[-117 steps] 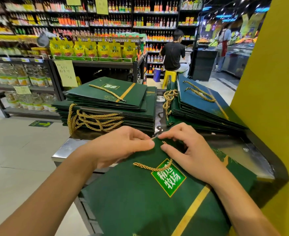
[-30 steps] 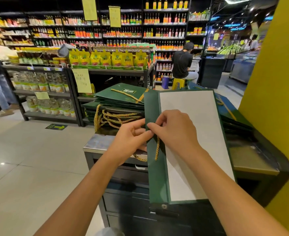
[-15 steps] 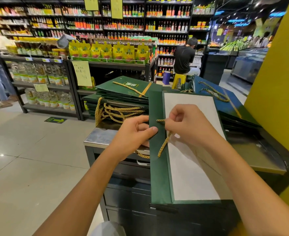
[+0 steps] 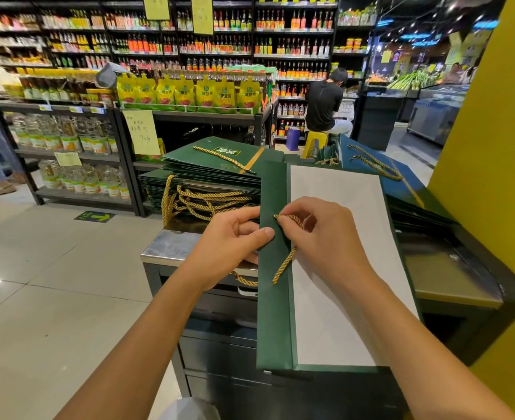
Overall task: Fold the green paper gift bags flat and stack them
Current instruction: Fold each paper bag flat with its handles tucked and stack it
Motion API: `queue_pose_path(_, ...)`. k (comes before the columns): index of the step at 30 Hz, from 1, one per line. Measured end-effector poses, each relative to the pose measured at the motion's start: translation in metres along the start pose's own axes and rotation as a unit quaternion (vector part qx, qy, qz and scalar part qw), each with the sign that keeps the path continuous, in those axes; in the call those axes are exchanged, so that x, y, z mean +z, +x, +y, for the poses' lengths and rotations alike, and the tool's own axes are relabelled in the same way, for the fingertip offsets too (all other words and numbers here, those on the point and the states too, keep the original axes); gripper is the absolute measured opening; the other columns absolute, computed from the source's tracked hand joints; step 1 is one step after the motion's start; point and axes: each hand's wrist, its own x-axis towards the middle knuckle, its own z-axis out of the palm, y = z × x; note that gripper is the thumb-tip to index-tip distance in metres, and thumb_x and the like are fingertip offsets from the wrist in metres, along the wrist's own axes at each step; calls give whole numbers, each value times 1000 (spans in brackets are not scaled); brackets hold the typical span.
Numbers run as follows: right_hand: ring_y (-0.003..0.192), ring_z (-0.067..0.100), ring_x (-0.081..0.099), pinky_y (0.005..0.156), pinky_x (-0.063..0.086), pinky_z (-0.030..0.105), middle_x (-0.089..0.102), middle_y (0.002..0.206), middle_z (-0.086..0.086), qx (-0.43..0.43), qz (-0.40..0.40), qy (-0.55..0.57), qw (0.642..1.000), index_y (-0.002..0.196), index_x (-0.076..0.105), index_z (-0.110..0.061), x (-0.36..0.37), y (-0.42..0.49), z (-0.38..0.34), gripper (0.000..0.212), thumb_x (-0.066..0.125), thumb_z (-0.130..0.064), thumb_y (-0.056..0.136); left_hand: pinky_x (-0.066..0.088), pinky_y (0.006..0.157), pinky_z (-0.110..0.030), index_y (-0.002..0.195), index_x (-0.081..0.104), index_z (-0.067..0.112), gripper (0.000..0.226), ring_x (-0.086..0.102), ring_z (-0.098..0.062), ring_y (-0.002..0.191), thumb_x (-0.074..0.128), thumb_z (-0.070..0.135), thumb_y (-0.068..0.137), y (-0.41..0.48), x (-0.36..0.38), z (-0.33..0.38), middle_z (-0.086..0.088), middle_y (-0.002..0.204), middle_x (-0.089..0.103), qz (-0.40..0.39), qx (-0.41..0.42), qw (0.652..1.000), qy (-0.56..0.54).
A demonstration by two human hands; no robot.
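Indoors, a supermarket aisle: a pale tiled floor [image 4: 53, 283], tall shelves [image 4: 189, 40] packed with bottled sauces, a lower rack [image 4: 189, 112] of yellow pouches, and a yellow pillar [image 4: 492, 177] at the right edge. A person [image 4: 322, 104] in a black top sits far back.

Close to the viewer stands a dark desk [image 4: 171, 247] with a steel top. Two piles of flattened green paper bags with gold rope handles lie on it: the left stack [image 4: 213, 177] sits level, the right stack [image 4: 401, 189] slopes and fans out.

Between the piles, at the desk's near edge, a green bag [image 4: 275, 313] is held with a white panel facing up and a green strip along its left side. The left hand [image 4: 229, 241] grips that strip, thumb on top, fingers curled underneath. Just beside it, the right hand [image 4: 322, 234] pinches the gold cord [image 4: 283, 265] between thumb and forefinger; the cord's loose end trails down across the strip.
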Motion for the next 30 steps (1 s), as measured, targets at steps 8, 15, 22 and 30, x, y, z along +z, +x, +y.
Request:
queue_pose_path(8,66,12,59,64,54,22,65,72,5,171,15,411,895,86,70,-11,-27,-6,5,14,64,-1,93,62,66,-26,125,63,19,29,76,-24,93,57,5,100,3,-1,2,-8,102,79,3,-36,999,-28)
queue_pose_path(15,70,11,58,65,51,18,70,88,1,102,4,281,954,98,71,-18,-25,-9,9,14,71,-7,91,63,71,-30,125,64,14,27,76,-26,97,58,6,100,5,-3,1,-10,103,78,3,-54,998,-22)
queue_pose_path(22,76,1,46,64,40,11,45,94,-11,-42,-101,103,989,114,73,-41,-28,-28,16,39,83,-40,77,63,72,-35,127,63,13,28,76,-28,94,59,8,101,6,-3,0,-12,102,78,1,-60,998,-7)
queue_pose_path(30,72,10,45,64,33,18,44,79,-17,-91,-176,64,978,98,80,-41,-17,-37,29,22,73,-51,79,63,71,-33,125,64,10,26,76,-28,95,60,8,100,7,-2,0,-13,101,78,3,-69,998,-2)
